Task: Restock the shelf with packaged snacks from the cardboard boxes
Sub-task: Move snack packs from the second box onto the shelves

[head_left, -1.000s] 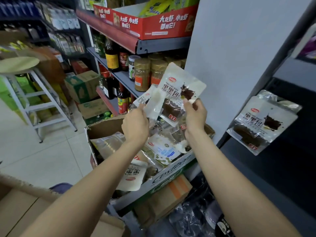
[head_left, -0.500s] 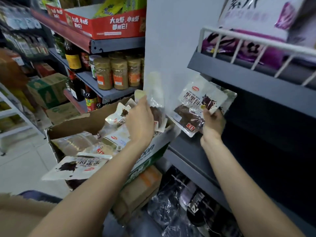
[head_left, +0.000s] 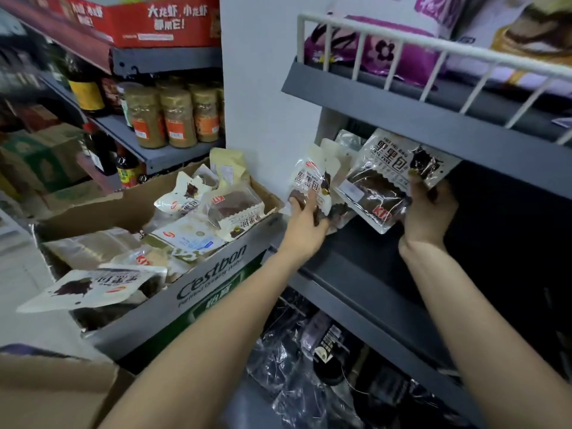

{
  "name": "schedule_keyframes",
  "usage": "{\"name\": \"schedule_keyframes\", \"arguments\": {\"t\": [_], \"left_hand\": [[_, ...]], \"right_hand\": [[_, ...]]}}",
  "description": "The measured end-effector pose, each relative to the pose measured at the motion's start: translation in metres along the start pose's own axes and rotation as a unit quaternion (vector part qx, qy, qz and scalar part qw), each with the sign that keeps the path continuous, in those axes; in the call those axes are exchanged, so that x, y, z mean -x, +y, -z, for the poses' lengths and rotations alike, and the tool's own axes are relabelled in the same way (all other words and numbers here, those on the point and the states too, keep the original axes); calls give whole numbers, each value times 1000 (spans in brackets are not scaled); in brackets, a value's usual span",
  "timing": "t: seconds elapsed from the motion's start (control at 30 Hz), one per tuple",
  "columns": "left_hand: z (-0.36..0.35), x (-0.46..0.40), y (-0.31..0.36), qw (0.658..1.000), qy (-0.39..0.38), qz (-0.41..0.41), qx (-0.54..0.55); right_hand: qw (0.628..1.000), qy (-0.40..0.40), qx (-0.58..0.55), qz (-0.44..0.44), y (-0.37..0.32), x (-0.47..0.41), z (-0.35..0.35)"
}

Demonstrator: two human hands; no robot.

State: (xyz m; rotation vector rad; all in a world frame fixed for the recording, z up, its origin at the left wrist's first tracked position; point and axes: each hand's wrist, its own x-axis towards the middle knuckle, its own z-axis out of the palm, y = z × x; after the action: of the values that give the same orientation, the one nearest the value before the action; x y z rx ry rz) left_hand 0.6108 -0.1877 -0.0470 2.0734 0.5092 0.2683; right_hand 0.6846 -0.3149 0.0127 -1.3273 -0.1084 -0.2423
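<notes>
An open cardboard box (head_left: 213,283) marked "Cestbon" stands at the left, filled with several white snack packs (head_left: 188,236) holding dark cakes. My left hand (head_left: 305,219) grips one snack pack (head_left: 311,181) upright at the left end of the dark grey shelf (head_left: 365,274). My right hand (head_left: 428,212) pinches a larger snack pack (head_left: 383,178), tilted, just under the upper shelf's front edge (head_left: 433,125). Other packs stand behind these two, partly hidden.
The upper shelf has a white wire rail (head_left: 402,48) with purple and white bags (head_left: 380,41) behind it. To the left, a rack holds spice jars (head_left: 173,116), sauce bottles (head_left: 86,88) and a red carton (head_left: 161,20). Plastic-wrapped goods (head_left: 325,366) lie below. Another cardboard box (head_left: 52,394) sits at the bottom left.
Both hands have moved right from above the box to the shelf, each carrying a pack. The left hand's pack now stands at the shelf's left end; the right pack went further under the upper shelf.
</notes>
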Motion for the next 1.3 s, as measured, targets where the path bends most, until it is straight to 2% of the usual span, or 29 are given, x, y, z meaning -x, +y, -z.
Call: {"name": "schedule_keyframes", "arguments": {"t": [0.2,0.27,0.33,0.43,0.53,0.63,0.7,0.77,0.87,0.93,1.03,1.13,1.2,1.3], "left_hand": [[2,1,-7,1000,-9,-7,-11],[5,0,-10,1000,3,-4,11],[13,0,-12,995,48,12,81],[31,10,-11,959,145,45,238],[47,24,-14,938,189,13,291],[51,28,-24,965,142,-12,220],[46,22,-33,993,66,2,101],[38,15,-43,1000,14,14,0],[36,9,-50,999,1,20,-28],[39,9,-50,999,-2,18,-41],[51,11,-47,999,35,15,-34],[70,13,-46,986,146,-12,-74],[85,12,-49,975,201,-16,-97],[111,10,-66,962,208,51,-171]], "right_hand": [[999,28,14,36,1,11,11],[999,9,20,37,1,18,8],[998,-28,39,36,4,26,3],[995,-84,49,9,13,43,-10],[992,-100,74,-17,27,63,-25],[985,-101,142,7,43,76,-36],[971,-114,209,25,55,81,-37],[960,-131,248,21,63,85,-33],[950,-145,277,23,65,83,-29],[938,-130,314,68,58,82,-30],[897,-91,380,209,44,85,-38],[844,-107,397,344,38,93,-55],[827,-145,395,373,37,100,-71],[817,-276,374,341,38,109,-97]]}}
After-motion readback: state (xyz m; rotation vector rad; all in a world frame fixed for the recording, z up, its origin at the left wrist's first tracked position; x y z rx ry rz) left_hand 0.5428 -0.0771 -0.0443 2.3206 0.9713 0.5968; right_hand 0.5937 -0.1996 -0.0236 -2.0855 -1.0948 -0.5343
